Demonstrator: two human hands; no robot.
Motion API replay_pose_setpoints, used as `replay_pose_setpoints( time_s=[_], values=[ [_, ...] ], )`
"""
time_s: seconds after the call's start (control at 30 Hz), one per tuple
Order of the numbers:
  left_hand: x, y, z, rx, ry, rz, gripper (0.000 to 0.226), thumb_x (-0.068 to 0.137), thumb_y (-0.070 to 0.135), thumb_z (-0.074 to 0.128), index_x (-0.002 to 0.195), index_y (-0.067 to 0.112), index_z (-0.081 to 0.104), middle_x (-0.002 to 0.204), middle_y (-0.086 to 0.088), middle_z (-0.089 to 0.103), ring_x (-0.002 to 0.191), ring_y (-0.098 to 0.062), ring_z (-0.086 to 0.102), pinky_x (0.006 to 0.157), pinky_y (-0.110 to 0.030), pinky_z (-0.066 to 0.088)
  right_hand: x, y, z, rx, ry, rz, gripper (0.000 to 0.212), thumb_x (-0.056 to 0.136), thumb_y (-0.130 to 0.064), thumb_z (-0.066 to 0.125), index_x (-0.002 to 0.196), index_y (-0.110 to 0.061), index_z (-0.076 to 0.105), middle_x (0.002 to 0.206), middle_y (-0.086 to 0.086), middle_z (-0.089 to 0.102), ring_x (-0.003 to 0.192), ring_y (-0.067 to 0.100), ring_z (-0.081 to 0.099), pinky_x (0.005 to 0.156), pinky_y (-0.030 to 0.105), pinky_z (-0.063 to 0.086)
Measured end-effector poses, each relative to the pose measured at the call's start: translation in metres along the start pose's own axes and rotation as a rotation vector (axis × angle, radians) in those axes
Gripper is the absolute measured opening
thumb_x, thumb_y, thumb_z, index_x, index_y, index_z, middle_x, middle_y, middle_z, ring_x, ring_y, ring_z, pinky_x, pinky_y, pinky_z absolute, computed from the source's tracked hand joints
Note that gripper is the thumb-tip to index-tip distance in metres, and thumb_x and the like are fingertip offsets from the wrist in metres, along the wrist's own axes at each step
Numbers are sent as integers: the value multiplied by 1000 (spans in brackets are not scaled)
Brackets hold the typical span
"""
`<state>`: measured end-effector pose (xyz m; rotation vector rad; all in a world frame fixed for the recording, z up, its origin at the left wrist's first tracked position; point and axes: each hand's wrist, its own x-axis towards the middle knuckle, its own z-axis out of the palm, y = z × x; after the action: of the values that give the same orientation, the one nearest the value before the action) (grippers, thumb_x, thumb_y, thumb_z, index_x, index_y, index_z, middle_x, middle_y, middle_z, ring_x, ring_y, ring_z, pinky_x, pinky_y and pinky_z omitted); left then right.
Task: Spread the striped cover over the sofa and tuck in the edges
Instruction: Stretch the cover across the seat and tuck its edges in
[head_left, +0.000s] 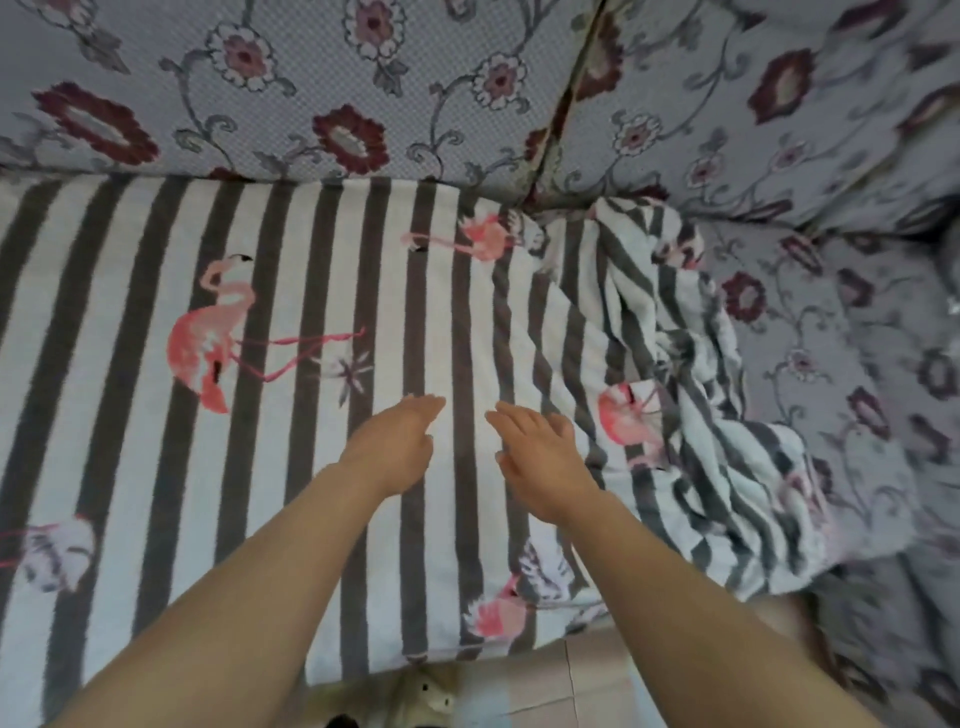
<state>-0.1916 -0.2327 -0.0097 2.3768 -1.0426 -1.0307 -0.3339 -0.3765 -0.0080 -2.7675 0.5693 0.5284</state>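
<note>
Both hands out over the seat, side by side and slightly apart — left hand (395, 441) and right hand (540, 452), fingers straight and relaxed, gripping nothing. Whether the palms press the cloth or hover just above it cannot be told from this angle. Posture reads as smoothing: flat hands suit pushing wrinkles outward rather than lifting.

Grey-and-white striped towelling cover with pink flamingo prints (260, 322) lies flat under and to the left of the hands, its far edge meeting the base of the backrest beyond the fingertips. Just right of the right hand the same cover is bunched in a crumpled heap (691, 415) — that side not yet spread.

Lilac floral-patterned fabric sofa (810, 322) shows bare to the right of the heap, so roughly that end remains uncovered. Near edge of the cover hangs over the seat front below the forearms, untucked as far as I can judge.

Counts: two hands, one cover, two back cushions visible, about five flamingo prints, some partly folded under.

Pale tiled floor (571, 691) between the forearms.
</note>
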Motion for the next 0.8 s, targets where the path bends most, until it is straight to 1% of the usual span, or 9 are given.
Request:
replay_pose_setpoints(
  time_s=[0.17, 0.27, 0.33, 0.4, 0.47, 0.57, 0.7, 0.77, 0.8],
  values=[
    [22, 34, -13, 61, -58, 91, 53, 98, 16, 38, 149, 26, 24, 157, -2, 23, 144, -18, 25, 114, -31, 25, -9, 36, -7, 33, 42, 118, 49, 95, -22, 43, 143, -25, 32, 152, -3, 32, 139, 20, 31, 113, 46, 16],
    [35, 53, -13, 111, -69, 100, 53, 98, 16, 37, 148, 26, 25, 156, -5, 24, 143, -20, 27, 113, -32, 27, -16, 55, -9, 51, 36, 140, 49, 95, -22, 42, 144, -25, 33, 152, -4, 32, 138, 20, 32, 111, 43, 17],
    [52, 75, -6, 104, -76, 86, 53, 98, 16, 36, 148, 27, 24, 157, -6, 24, 143, -20, 27, 113, -32, 28, -16, 82, -16, 71, 50, 148, 49, 95, -22, 42, 143, -25, 33, 151, -4, 33, 138, 21, 32, 112, 46, 16],
    [69, 100, 5, 111, -82, 83, 52, 98, 17, 36, 148, 27, 24, 156, -6, 25, 143, -20, 27, 113, -32, 28, -19, 115, -20, 58, 70, 158, 49, 95, -24, 42, 143, -26, 33, 151, -5, 33, 138, 21, 31, 113, 48, 16],
    [84, 125, 19, 137, -75, 98, 52, 98, 18, 36, 148, 27, 26, 155, -4, 29, 143, -19, 28, 113, -33, 29, -24, 151, -21, 70, 80, 187, 49, 95, -24, 42, 143, -27, 32, 152, -5, 33, 138, 19, 32, 112, 46, 18],
    [117, 182, 55, 165, -72, 102, 50, 96, 18, 39, 146, 26, 32, 150, -4, 39, 135, -23, 39, 112, -35, 33, -39, 228, -18, 109, 62, 256, 55, 92, -22, 44, 145, -27, 29, 152, -4, 32, 138, 18, 32, 110, 44, 19],
    [168, 265, 107, 170, -57, 156, 51, 93, 13, 42, 143, 23, 36, 144, -7, 44, 128, -26, 45, 106, -33, 38, -58, 323, -6, 145, 69, 353, 51, 93, -22, 41, 143, -25, 31, 152, -2, 31, 137, 18, 31, 110, 42, 20],
    [202, 314, 142, 160, -71, 219, 51, 94, 11, 40, 144, 20, 34, 149, -8, 38, 134, -24, 39, 109, -32, 33, -68, 373, 5, 180, 43, 440, 52, 94, -21, 42, 144, -22, 29, 153, 2, 28, 138, 23, 29, 110, 47, 22],
    [219, 335, 158, 177, -84, 239, 54, 95, 10, 38, 147, 19, 29, 155, -7, 28, 141, -22, 29, 114, -33, 27, -70, 393, 12, 195, 37, 477, 53, 93, -22, 42, 144, -20, 28, 153, 5, 26, 137, 26, 30, 110, 49, 24]
  ],
)
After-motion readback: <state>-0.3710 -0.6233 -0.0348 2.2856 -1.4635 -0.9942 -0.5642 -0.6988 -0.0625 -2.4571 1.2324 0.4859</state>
